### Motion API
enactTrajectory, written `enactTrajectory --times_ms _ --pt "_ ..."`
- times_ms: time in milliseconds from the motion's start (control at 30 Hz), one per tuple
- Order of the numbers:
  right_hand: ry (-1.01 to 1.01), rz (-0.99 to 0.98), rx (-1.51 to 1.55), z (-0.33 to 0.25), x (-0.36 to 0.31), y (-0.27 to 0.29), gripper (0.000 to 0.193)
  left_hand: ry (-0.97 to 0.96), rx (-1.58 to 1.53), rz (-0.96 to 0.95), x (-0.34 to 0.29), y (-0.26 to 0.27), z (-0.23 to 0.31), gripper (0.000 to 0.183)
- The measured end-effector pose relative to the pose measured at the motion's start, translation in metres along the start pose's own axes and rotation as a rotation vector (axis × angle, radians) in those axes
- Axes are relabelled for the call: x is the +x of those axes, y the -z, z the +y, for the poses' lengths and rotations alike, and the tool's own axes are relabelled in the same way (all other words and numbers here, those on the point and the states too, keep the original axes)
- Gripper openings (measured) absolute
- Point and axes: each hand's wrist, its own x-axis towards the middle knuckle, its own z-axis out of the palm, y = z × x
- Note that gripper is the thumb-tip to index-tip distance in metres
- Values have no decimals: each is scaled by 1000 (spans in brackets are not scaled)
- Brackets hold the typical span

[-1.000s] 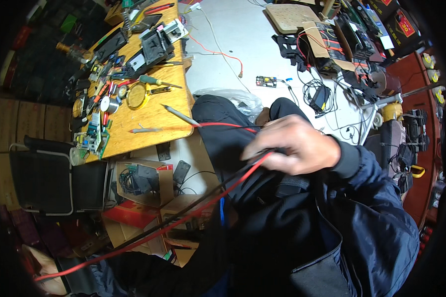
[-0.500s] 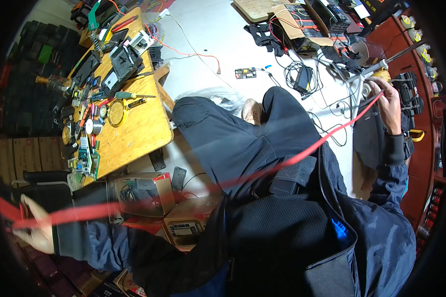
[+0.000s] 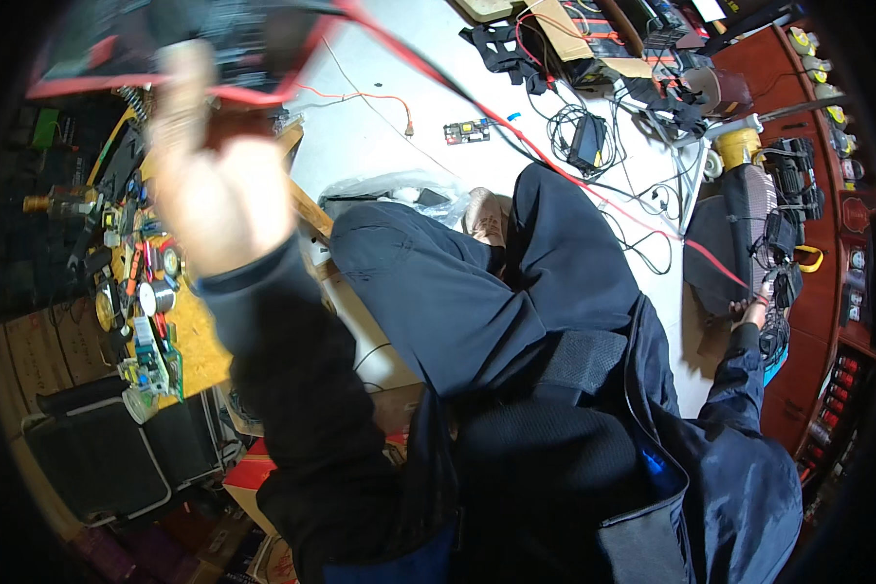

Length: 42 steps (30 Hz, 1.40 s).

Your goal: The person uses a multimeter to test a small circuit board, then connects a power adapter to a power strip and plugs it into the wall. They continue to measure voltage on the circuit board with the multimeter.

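At the upper left, my left hand (image 3: pixel 219 185) is raised and smeared by motion. Its fingers grip the near edge of a dark, red-edged flat thing (image 3: pixel 253 44), too blurred to name and partly cut off by the frame. A long red strap (image 3: pixel 555 167) runs from this thing across the floor and my knees down to the right. A black line lies along its upper part. Low at the right side, my right hand (image 3: pixel 749 310) is closed on the strap's other end, beside a grey and black bag-like thing (image 3: pixel 735 229).
A wooden workbench (image 3: pixel 204 355) with tools, solder spool and circuit boards stands at left, partly hidden by my arm. On the white floor lie a circuit board (image 3: pixel 467 131), a black power adapter (image 3: pixel 586 143) with tangled cables, and a plastic bag (image 3: pixel 423 200). Red cabinets (image 3: pixel 798 331) line the right.
My left hand has swung up from the lower left to the upper left, bringing the dark red-edged thing into view. My right hand has dropped lower, and the strap now slants down to the right.
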Motion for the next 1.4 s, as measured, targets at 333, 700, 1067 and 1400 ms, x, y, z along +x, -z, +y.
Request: enactTrajectory --times_ms 333,700,1067,1400 --pt "389 -401 -120 -140 -59 -245 50 523 67 213 -56 16 -119 35" --pt "393 -1145 209 -89 -218 -310 56 473 10 293 -71 64 -176 37" --pt "699 -1083 -362 30 -322 -309 66 876 404 223 -3 204 -316 34" --pt "365 -1149 -330 102 -318 -345 32 1205 611 292 -54 367 -441 30"
